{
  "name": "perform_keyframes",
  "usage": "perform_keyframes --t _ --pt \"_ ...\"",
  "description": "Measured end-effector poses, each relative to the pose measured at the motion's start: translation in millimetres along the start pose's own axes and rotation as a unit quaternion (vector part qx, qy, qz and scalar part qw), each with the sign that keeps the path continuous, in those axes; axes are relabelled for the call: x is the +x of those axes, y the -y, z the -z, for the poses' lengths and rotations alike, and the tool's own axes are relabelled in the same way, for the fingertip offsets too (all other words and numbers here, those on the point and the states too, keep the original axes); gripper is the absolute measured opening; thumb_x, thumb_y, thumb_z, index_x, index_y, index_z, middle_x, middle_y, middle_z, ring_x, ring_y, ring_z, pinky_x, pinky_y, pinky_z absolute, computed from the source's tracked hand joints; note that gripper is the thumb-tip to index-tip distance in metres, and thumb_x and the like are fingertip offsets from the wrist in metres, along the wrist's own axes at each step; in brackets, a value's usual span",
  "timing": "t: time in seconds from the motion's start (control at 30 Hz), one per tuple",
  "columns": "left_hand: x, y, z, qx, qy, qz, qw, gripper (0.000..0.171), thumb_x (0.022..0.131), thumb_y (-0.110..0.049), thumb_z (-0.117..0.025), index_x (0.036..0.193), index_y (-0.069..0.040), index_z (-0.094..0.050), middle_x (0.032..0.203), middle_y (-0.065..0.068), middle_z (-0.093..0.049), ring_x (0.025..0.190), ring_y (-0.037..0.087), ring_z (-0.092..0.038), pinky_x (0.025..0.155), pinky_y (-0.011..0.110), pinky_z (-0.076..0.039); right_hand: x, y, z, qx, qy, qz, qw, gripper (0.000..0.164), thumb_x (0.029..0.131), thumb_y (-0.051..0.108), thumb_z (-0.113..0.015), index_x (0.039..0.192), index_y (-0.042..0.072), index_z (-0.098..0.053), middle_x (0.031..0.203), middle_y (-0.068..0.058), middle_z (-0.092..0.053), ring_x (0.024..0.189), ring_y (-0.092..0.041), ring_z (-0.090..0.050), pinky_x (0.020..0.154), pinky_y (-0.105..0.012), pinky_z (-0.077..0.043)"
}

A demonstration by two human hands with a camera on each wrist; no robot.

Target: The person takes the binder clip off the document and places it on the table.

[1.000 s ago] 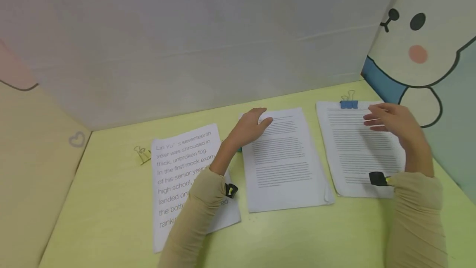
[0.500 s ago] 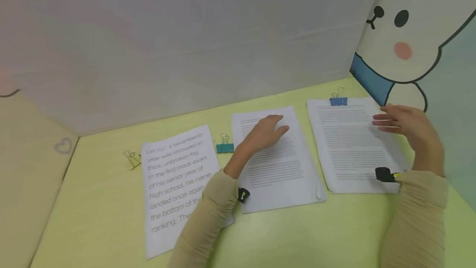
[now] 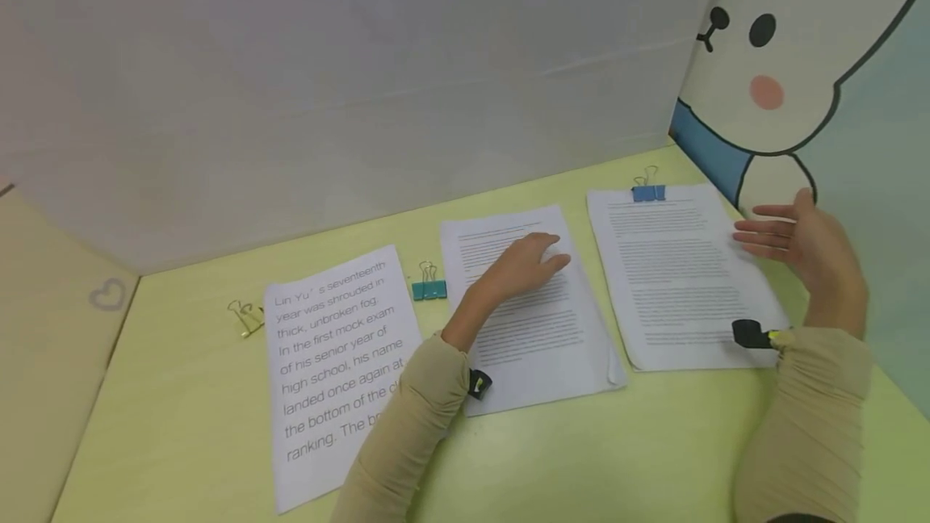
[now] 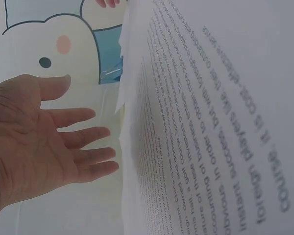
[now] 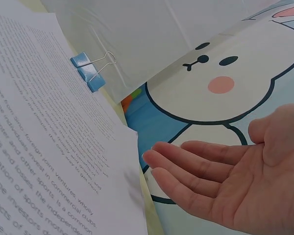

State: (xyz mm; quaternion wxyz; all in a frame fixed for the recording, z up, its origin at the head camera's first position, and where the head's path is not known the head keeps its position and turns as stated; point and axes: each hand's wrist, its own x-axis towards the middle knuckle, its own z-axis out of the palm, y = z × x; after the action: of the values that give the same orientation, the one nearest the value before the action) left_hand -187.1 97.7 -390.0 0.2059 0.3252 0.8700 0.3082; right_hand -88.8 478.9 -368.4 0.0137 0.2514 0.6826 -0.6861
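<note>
My left hand hovers over the middle stack of printed paper, fingers spread loosely and holding nothing. In the left wrist view, a gap shows between the left hand and the sheet. Off the right edge of the right paper stack, my right hand is raised with its fingers extended. The right wrist view shows that palm empty. A blue binder clip grips the right stack's top edge, its wire handles standing up.
A teal binder clip lies between the left and middle stacks. On the far left is a gold binder clip, beside the large-print sheet. A white wall closes the back, and a cartoon panel the right side.
The head view has swung right. My left hand has moved right across the middle stack, uncovering the teal clip. My right hand has drawn away rightward from the right stack, its fingers lifting.
</note>
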Motion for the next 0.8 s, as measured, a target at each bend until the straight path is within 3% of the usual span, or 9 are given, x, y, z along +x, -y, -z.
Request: perform_keyframes --t 0.27,0.5,0.57,0.63,0.7,0.8 --pt "-0.5 -1.1 -2.7 0.006 0.031 0.011 0.9994 0.055 0.110 -0.034 -0.049 0.156 -0.004 -0.045 0.161 0.012 -0.043 0.153 0.025 -0.032 0.123 0.034 -0.025 -1.4 0.0 5.1 0.089 0.009 -0.011 0.996 0.065 0.099 0.070 -0.036 0.127 0.013 -0.051 0.087 0.006 -0.077 0.082 -0.011 -0.076 0.074 -0.029 -0.062" --pt "-0.1 0.0 -2.7 0.009 0.047 0.019 0.9987 0.055 0.110 -0.035 -0.048 0.157 -0.006 -0.044 0.162 0.010 -0.042 0.153 0.024 -0.032 0.123 0.035 -0.027 0.3 -3.6 9.2 0.123 0.009 -0.007 0.992 0.065 0.101 0.069 -0.033 0.132 0.013 -0.049 0.088 0.004 -0.077 0.083 -0.013 -0.077 0.072 -0.029 -0.062" --pt "0.5 1.1 -3.5 0.011 0.046 0.018 0.9987 0.055 0.110 -0.035 -0.048 0.157 -0.007 -0.044 0.162 0.010 -0.043 0.152 0.024 -0.033 0.123 0.035 -0.027 0.8 -4.5 10.8 0.127 0.006 -0.008 0.992 0.067 0.102 0.068 -0.032 0.139 0.015 -0.046 0.088 0.004 -0.077 0.083 -0.012 -0.076 0.071 -0.028 -0.062" --pt "1.0 1.7 -4.4 0.010 0.045 0.018 0.9988 0.055 0.110 -0.035 -0.048 0.157 -0.006 -0.045 0.161 0.010 -0.043 0.152 0.024 -0.034 0.122 0.035 -0.028 1.0 -4.9 12.3 0.124 0.005 -0.011 0.992 0.072 0.102 0.069 -0.029 0.154 0.019 -0.036 0.087 0.005 -0.077 0.082 -0.010 -0.076 0.070 -0.025 -0.060" --pt "1.0 1.9 -5.1 0.009 0.044 0.020 0.9988 0.054 0.110 -0.035 -0.049 0.156 -0.006 -0.045 0.161 0.010 -0.044 0.152 0.024 -0.034 0.122 0.036 -0.028 0.9 -5.2 13.7 0.126 0.011 -0.015 0.992 0.079 0.102 0.070 -0.026 0.166 0.023 -0.017 0.087 0.006 -0.076 0.082 -0.008 -0.075 0.069 -0.022 -0.059" --pt "1.1 1.6 -5.5 0.008 0.043 0.023 0.9988 0.053 0.110 -0.034 -0.049 0.155 -0.006 -0.047 0.160 0.010 -0.045 0.151 0.024 -0.035 0.122 0.036 -0.029 1.4 -5.9 15.6 0.145 0.021 -0.025 0.989 0.086 0.102 0.070 -0.022 0.167 0.022 0.007 0.087 0.007 -0.076 0.083 -0.006 -0.074 0.068 -0.021 -0.057"
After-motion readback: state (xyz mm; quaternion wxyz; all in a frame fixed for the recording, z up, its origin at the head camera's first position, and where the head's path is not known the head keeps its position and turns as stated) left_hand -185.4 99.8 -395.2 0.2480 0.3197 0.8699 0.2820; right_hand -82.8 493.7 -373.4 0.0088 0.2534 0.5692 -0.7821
